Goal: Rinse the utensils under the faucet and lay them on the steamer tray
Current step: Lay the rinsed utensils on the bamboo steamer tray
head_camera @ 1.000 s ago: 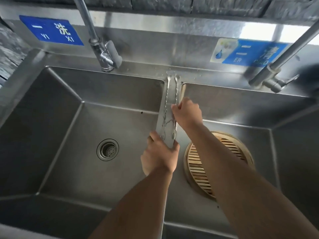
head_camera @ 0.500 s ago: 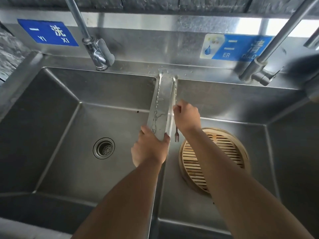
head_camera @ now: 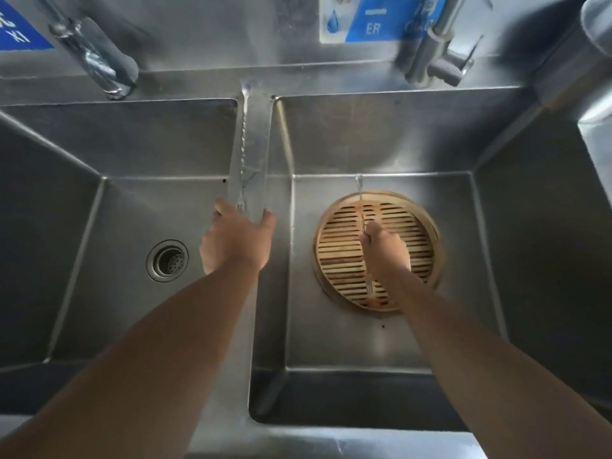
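A round bamboo steamer tray point(head_camera: 341, 246) lies on the floor of the right basin. My right hand point(head_camera: 384, 248) is over it, shut on a thin metal fork point(head_camera: 361, 200); the handle points away from me and the tines stick out below my wrist. A second thin utensil point(head_camera: 244, 140) lies lengthwise on the steel divider point(head_camera: 258, 154) between the two basins. My left hand point(head_camera: 231, 243) rests on the near end of that divider, fingers curled around its edge, touching the utensil's near end.
The left faucet point(head_camera: 96, 61) stands behind the left basin, the right faucet point(head_camera: 433, 54) behind the right one; no water is seen running. A round drain point(head_camera: 168, 260) sits in the left basin. Blue signs hang on the back wall.
My right hand has lifted the fork off the divider and carried it right, over the steamer tray. My left hand stays at the divider's near end. The camera has tilted down.
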`<state>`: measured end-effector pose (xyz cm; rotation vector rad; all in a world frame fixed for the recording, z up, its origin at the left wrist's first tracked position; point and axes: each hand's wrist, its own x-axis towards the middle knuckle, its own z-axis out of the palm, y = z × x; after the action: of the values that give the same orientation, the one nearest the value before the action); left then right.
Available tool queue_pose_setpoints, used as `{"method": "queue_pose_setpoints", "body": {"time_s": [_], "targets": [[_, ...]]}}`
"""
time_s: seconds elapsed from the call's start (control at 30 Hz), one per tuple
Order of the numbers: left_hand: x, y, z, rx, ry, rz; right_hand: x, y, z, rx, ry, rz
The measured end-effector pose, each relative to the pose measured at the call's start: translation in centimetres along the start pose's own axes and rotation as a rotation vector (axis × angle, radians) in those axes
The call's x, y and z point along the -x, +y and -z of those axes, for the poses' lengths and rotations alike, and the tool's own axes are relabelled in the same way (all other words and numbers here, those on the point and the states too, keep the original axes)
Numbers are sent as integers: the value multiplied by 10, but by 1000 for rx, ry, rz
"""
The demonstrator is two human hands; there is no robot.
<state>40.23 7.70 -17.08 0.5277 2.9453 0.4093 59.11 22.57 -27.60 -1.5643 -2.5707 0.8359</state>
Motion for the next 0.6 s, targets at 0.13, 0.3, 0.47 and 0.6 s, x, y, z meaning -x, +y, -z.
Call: {"method": "queue_pose_setpoints", "body": {"time_s": [0.13, 0.3, 0.47, 0.6], "targets": [[-1, 1, 1, 9, 8, 8, 4, 38, -13, 30, -60, -85], [0, 2, 0, 13, 11, 16, 2, 66, -24, 70, -70, -116], [-1, 3, 1, 4, 25, 13, -6, 76, -28, 69, -112, -144], [0, 3, 3, 9, 20, 11, -13, 75, -30, 80, -169, -129]]}}
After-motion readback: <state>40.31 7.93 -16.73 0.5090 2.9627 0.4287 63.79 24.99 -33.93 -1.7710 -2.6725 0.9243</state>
